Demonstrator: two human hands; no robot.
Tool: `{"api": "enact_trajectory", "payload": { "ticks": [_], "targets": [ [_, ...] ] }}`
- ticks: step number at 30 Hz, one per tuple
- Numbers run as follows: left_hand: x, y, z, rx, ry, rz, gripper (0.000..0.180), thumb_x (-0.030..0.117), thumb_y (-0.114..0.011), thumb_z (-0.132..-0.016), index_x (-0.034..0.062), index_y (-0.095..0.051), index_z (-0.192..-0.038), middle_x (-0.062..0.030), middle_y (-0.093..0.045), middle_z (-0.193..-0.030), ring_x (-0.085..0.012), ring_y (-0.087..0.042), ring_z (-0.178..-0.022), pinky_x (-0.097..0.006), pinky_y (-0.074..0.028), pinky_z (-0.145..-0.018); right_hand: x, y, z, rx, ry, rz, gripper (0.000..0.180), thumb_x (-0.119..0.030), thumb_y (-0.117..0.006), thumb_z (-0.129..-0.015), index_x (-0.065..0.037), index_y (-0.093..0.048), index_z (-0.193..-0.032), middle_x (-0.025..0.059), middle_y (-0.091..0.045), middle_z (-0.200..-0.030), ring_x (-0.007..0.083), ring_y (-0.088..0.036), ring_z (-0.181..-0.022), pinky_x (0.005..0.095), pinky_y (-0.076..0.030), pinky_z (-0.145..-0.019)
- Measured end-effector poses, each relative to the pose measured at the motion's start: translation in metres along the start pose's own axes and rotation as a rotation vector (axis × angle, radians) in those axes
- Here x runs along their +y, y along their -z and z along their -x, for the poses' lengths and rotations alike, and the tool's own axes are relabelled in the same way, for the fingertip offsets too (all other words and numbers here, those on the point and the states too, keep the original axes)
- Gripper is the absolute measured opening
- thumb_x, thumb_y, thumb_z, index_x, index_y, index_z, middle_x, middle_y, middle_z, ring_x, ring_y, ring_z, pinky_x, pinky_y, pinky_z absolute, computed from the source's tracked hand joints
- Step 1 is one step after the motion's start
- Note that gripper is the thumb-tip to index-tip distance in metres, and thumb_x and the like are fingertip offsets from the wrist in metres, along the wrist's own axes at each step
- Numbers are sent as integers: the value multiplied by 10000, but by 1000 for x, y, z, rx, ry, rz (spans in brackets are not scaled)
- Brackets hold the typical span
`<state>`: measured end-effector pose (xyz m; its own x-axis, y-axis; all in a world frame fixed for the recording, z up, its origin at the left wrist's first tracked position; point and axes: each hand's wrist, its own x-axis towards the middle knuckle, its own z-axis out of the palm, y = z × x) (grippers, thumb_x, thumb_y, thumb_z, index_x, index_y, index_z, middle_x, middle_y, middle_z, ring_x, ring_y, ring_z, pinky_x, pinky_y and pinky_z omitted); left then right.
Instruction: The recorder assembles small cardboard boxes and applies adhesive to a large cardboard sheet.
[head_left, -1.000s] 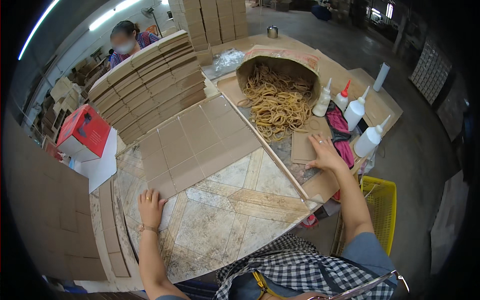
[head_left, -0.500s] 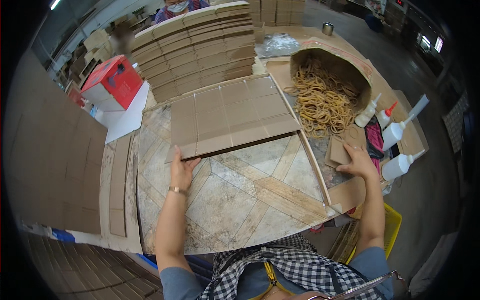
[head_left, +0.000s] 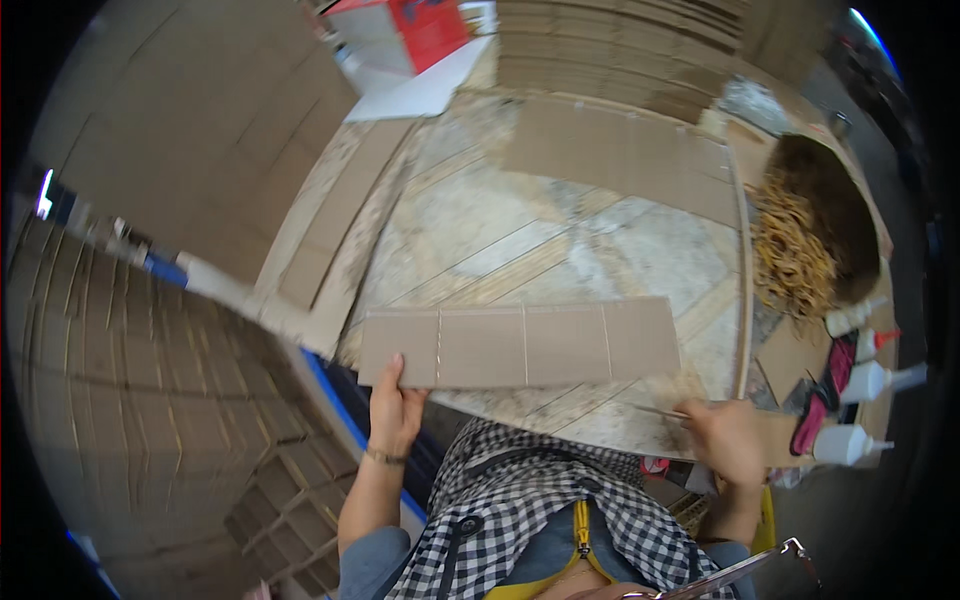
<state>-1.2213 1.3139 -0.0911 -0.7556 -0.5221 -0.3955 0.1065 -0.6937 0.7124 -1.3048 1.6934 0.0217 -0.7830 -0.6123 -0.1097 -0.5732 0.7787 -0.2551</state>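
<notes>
My left hand [head_left: 397, 408] grips the left end of a long cardboard strip [head_left: 565, 345], thumb on top. Pale score lines cross the strip, which lies near the table's front edge. Closed near the strip's right end, my right hand [head_left: 728, 438] is blurred by motion. From its fingers a thin flat piece [head_left: 655, 410] points left, seen nearly edge-on; its kind is unclear. Farther back on the patterned tabletop [head_left: 480, 230] lies a larger scored cardboard sheet [head_left: 610, 150].
A tall cardboard stack [head_left: 615, 55] stands at the back, with a red and white box [head_left: 425, 35] to its left. At right, rubber bands [head_left: 790, 245] spill from a sack [head_left: 840, 215] beside several white squeeze bottles [head_left: 845, 443]. A wooden strip [head_left: 743, 290] edges the right side.
My left hand has brought a cardboard strip nearer, away from the sheets at the back. My right hand has left the small cardboard pieces holding a thin piece. The view has turned left and down.
</notes>
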Motion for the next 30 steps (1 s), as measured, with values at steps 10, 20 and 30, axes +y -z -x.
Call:
{"api": "enact_trajectory", "payload": {
  "ticks": [10, 20, 30],
  "targets": [
    [-54, 51, 58, 46, -78, 45, 343, 219, -525, -945, 18, -450, -1212, -87, -573, -1104, -197, -615, -970, -369, -558, -787, -111, -37, -118, 76, 553, -52, 324, -62, -612, -674, -77, -569, -995, 90, -609, -671, 260, -624, -627, 363, -473, -546],
    [-54, 45, 54, 22, -89, 71, 333, 197, -447, -978, -1, -425, -1245, -108, -533, -1175, -192, -574, -1043, -329, -522, -867, -152, -68, -136, 98, 663, 143, 236, -131, -589, -710, -82, -549, -938, 48, -604, -770, 210, -605, -643, 323, -463, -560],
    [-54, 56, 54, 17, -306, -422, 300, 154, -490, -948, -36, -503, -1179, -122, -542, -1183, -199, -568, -1007, -295, -460, -835, -155, -68, -144, 65, 620, 93, 161, -118, -588, -704, -83, -527, -849, 64, -593, -689, 220, -618, -615, 353, -466, -521]
  ]
}}
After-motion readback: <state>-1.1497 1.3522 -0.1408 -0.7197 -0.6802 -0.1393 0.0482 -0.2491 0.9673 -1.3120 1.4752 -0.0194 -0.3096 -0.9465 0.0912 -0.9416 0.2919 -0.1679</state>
